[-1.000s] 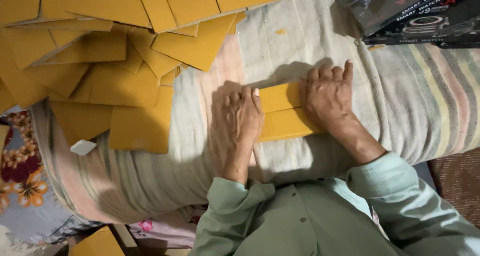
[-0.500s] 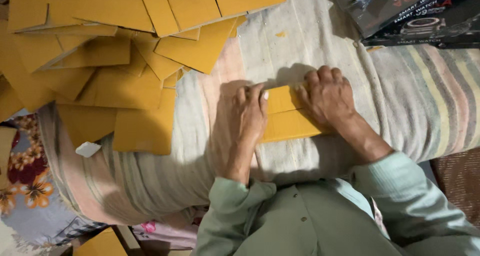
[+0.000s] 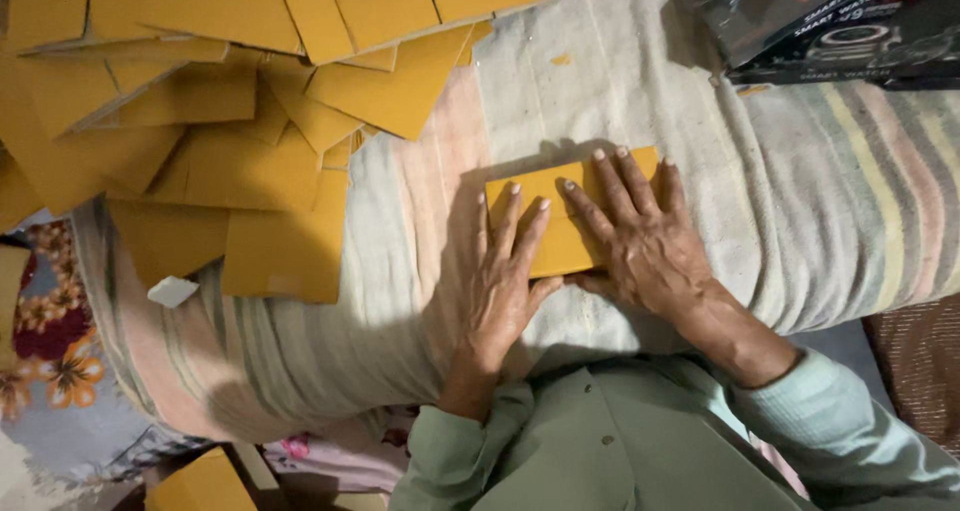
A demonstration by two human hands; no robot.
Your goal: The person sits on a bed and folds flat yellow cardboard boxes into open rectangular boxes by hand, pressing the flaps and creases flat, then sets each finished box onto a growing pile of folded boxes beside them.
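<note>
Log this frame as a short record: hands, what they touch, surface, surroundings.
left hand: flat, fingers spread, on the card
right hand: flat on the card, fingers spread
card: yellow, rectangular, lying flat under both hands
surface: striped cloth over a rounded bolster
pile: loose yellow cards, upper left on the cloth
boxes: dark, top right
floor: floral mat, lower left

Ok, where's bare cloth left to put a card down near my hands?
Free: the striped blanket right of the right hand, below the dark boxes; also the pale strip above the card. A narrower patch lies left of the left hand. Crowded: the card pile fills the upper left.
</note>
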